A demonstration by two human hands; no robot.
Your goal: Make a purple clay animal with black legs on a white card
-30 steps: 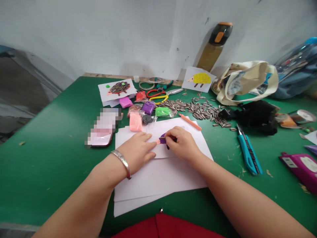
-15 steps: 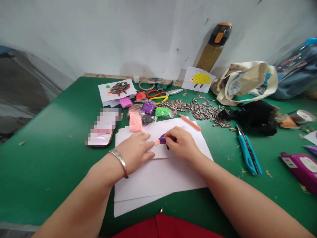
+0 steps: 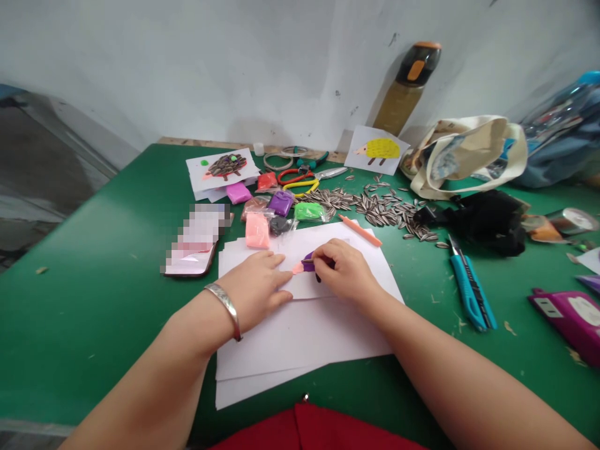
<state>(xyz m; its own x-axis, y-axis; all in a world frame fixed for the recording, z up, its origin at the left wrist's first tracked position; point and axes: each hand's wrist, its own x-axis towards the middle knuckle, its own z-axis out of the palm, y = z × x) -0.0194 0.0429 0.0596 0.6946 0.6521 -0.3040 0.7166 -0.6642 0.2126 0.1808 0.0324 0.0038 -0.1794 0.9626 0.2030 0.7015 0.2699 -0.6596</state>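
My left hand [image 3: 257, 284], with a silver bangle at the wrist, lies flat on a small sheet of white paper [image 3: 304, 290], fingers spread. Its index fingertip is close beside a pink clay snout [image 3: 298, 269] stuck to that sheet. Against the snout sits a patch of purple clay [image 3: 307, 265], partly covered by my right hand [image 3: 340, 265]. My right thumb and fingers are closed in a pinch on a thin sunflower seed [image 3: 309, 260], held against the purple clay. A dark piece shows just below the right fingers.
Loose sunflower seeds [image 3: 382, 208] are heaped behind the paper. Bagged clay [image 3: 257, 231], scissors [image 3: 300, 186] and a phone [image 3: 194, 244] lie to the left. An orange clay tool [image 3: 360, 230] rests on the paper's far edge; a utility knife [image 3: 471, 290] is at right. A bottle [image 3: 405, 87] stands behind.
Almost nothing differs. Both hands keep their places, with the left hand shifted very slightly and the right still pinching the seed at the purple clay.
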